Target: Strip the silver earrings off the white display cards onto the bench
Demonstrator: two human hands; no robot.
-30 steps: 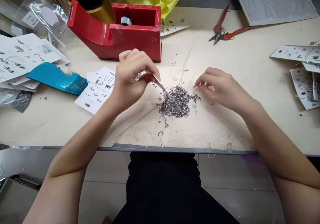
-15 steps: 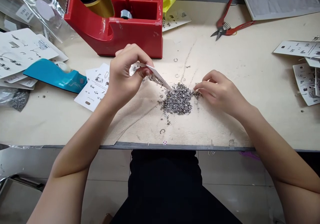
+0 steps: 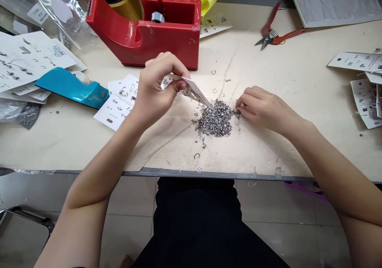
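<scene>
A heap of tiny silvery metal pieces (image 3: pixel 215 120) lies on the cloth-like mat in front of me. My left hand (image 3: pixel 161 85) pinches a white jewelry card (image 3: pixel 195 90) between thumb and fingers, tilted, with its lower corner at the top of the heap. Small metal items show on the card's underside. My right hand (image 3: pixel 259 108) is at the heap's right edge, fingertips drawn together at a few small pieces; what they grip is too small to make out. Loose rings and bits lie around the heap.
Behind my left hand stands a red tape dispenser (image 3: pixel 167 37). A blue dispenser (image 3: pixel 74 89) and jewelry cards (image 3: pixel 117 104) lie at left. Red-handled pliers (image 3: pixel 270 37) rest at the back; more cards (image 3: pixel 365 100) are stacked at far right.
The whole view has shifted slightly, with things on the table appearing a little further right. The card stays in my left hand, and my right hand's fingertips remain at the heap's right edge.
</scene>
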